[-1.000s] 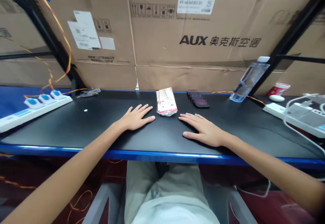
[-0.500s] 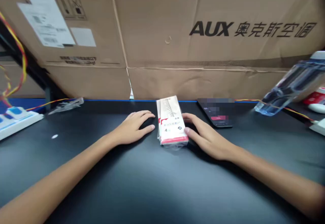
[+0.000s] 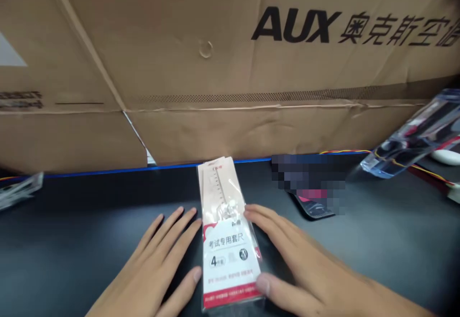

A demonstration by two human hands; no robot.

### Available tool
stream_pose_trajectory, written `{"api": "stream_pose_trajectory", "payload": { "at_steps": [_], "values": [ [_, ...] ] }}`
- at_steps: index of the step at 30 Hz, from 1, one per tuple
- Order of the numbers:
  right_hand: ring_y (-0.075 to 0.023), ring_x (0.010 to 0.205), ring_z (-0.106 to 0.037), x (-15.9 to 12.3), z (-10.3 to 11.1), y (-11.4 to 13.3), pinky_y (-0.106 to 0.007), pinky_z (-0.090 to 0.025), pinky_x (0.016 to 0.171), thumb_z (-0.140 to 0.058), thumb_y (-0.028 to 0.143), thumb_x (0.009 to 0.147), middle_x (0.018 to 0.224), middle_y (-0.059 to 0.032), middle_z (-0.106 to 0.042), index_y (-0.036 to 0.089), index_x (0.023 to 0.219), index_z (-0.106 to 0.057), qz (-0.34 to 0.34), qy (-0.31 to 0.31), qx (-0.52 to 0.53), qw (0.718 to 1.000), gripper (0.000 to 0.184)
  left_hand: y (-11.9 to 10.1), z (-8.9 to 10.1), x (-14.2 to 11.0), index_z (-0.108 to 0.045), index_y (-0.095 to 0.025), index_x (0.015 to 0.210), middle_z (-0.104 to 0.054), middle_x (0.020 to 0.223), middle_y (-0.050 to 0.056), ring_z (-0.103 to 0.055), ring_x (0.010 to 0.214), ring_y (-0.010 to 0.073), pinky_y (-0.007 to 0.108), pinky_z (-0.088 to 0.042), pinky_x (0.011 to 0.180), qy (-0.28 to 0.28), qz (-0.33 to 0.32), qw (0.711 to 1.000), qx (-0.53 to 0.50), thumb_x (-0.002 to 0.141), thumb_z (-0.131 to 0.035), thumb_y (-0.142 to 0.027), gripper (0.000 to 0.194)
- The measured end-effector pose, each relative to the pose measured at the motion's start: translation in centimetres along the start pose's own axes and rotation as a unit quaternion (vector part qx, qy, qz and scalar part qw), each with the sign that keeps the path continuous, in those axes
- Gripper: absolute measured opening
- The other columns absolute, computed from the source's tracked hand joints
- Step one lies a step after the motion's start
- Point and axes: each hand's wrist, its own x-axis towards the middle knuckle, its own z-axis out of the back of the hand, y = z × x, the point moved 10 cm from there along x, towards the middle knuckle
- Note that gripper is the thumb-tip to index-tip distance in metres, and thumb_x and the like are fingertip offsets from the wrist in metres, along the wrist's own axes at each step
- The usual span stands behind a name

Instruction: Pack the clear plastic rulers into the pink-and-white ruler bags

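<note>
A flat white and red ruler-set packet in clear plastic (image 3: 225,240) lies lengthwise on the black tabletop (image 3: 89,221), near me. My left hand (image 3: 158,264) rests flat on the table just left of the packet, fingers stretched out, thumb near the packet's edge. My right hand (image 3: 302,264) lies on the right side, fingers spread, with fingertips and thumb touching the packet's right edge. Neither hand has lifted the packet.
Large cardboard boxes (image 3: 230,67) form a wall right behind the table. A phone (image 3: 312,187) lies to the right of the packet. Further right, a clear water bottle (image 3: 413,139) leans over coloured wires (image 3: 395,156). A clear plastic piece (image 3: 17,190) sits at the far left.
The view has moved in close over the table. The packet now lies nearer me, and both hands have closed in along its two sides.
</note>
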Motion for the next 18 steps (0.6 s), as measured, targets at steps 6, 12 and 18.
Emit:
{"api": "stream_pose_trajectory", "payload": {
  "at_steps": [6, 12, 18],
  "values": [
    [-0.0323, 0.141, -0.044, 0.9, 0.1, -0.7, -0.047, -0.048, 0.111, -0.066, 0.058, 0.084, 0.160, -0.0006, -0.035, 0.043, 0.158, -0.019, -0.016, 0.030, 0.018, 0.999, 0.088, 0.7, -1.5, -0.2, -0.024, -0.026, 0.159, -0.046, 0.153, 0.004, -0.045, 0.140, 0.0310, 0.049, -0.041, 0.115, -0.037, -0.026, 0.999, 0.012, 0.089, -0.054, -0.048, 0.080],
    [-0.0339, 0.139, -0.046, 0.8, -1.0, -1.7, -0.047, -0.047, 0.111, -0.066, 0.061, 0.083, 0.159, -0.0003, -0.035, 0.044, 0.158, -0.016, 0.005, 0.055, 0.019, 0.998, 0.092, 1.0, -1.9, -0.3, -0.025, -0.026, 0.159, -0.048, 0.152, 0.004, -0.047, 0.139, 0.0297, 0.047, -0.037, 0.118, -0.046, -0.032, 0.998, 0.027, 0.088, -0.054, -0.046, 0.079],
    [-0.0364, 0.138, -0.047, 0.4, -1.6, -2.2, -0.052, -0.051, 0.108, -0.069, 0.059, 0.081, 0.159, 0.0000, -0.034, 0.046, 0.158, -0.011, 0.007, 0.021, 0.000, 1.000, 0.097, 0.3, 0.2, 1.1, -0.012, -0.029, 0.161, -0.046, 0.153, 0.004, -0.051, 0.136, 0.0298, 0.047, -0.048, 0.109, -0.013, -0.016, 1.000, 0.001, 0.092, -0.052, -0.045, 0.081]
  ]
}}
